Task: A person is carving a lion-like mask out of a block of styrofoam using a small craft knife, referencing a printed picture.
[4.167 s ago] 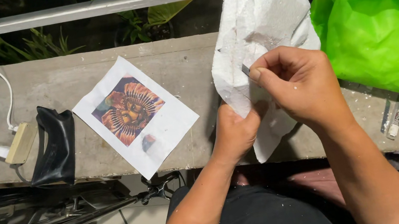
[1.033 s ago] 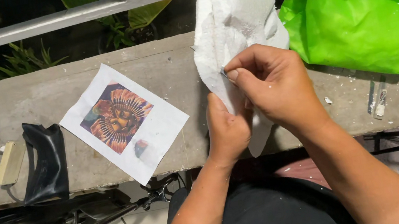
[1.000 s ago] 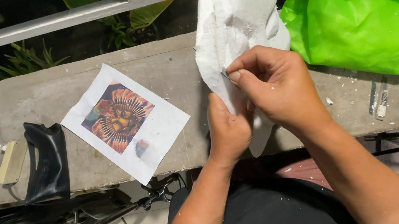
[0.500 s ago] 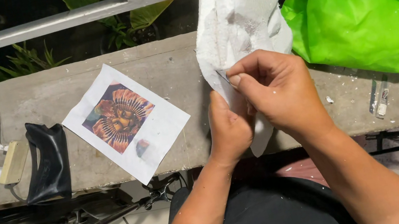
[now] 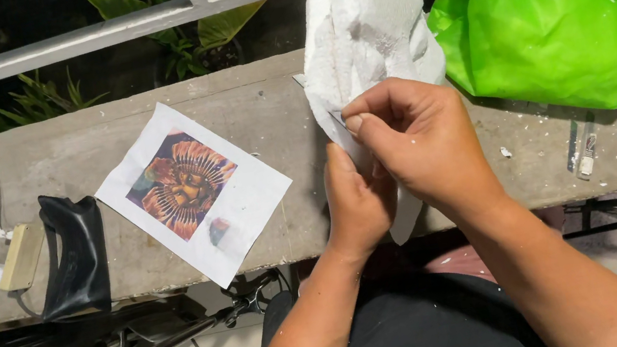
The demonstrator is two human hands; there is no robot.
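A crumpled white paper towel (image 5: 367,20) stands upright over the concrete ledge (image 5: 266,114). My left hand (image 5: 354,203) grips its lower part from below. My right hand (image 5: 415,140) is closed over the towel's left edge, thumb and fingers pinched on a fold; something thin and grey shows at the pinch, too small to identify. To the left a white sheet with a printed orange-and-purple flower picture (image 5: 191,188) lies flat on the ledge, a little over its front edge.
A bright green plastic bag (image 5: 562,1) fills the ledge's right end, with a thin pen-like tool (image 5: 587,147) in front of it. At left lie a black pouch (image 5: 73,252), a beige plug block with white cable (image 5: 20,254). A grey railing (image 5: 97,34) and plants behind.
The hands and towel have stayed nearly still over the last second; my right fingers keep working the same fold. Compared with four seconds ago, the view has shifted slightly.
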